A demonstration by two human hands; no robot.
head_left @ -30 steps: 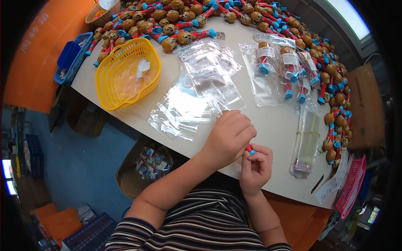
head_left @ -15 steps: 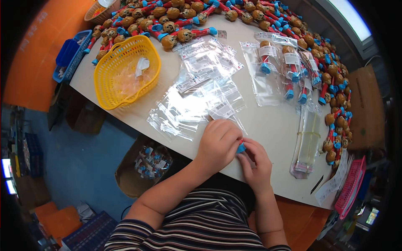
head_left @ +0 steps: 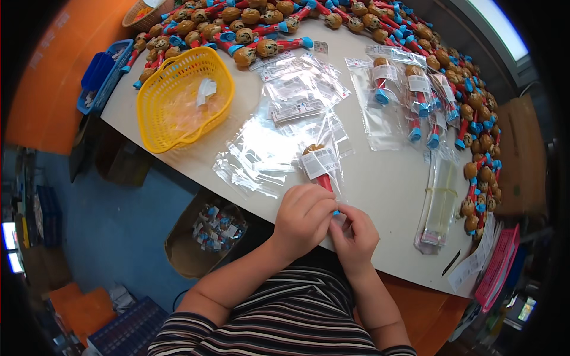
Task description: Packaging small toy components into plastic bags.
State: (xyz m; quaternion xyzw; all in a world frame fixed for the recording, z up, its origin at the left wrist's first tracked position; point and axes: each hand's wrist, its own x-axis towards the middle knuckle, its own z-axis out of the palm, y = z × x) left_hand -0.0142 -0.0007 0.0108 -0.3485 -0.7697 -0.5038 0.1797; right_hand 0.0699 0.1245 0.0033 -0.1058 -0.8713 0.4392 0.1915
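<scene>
- While my left hand (head_left: 304, 215) and right hand (head_left: 355, 232) pinched the clear bag's (head_left: 325, 169) open end shut around the toy (head_left: 319, 161), sealing was underway.
- Pressing that flap flat seemed next.

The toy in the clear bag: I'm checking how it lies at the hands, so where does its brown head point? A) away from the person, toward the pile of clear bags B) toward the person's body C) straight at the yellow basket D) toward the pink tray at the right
A: the bagged toy has its brown head at the far end, next to the loose clear bags, while the left hand and right hand pinch the near end.
</scene>
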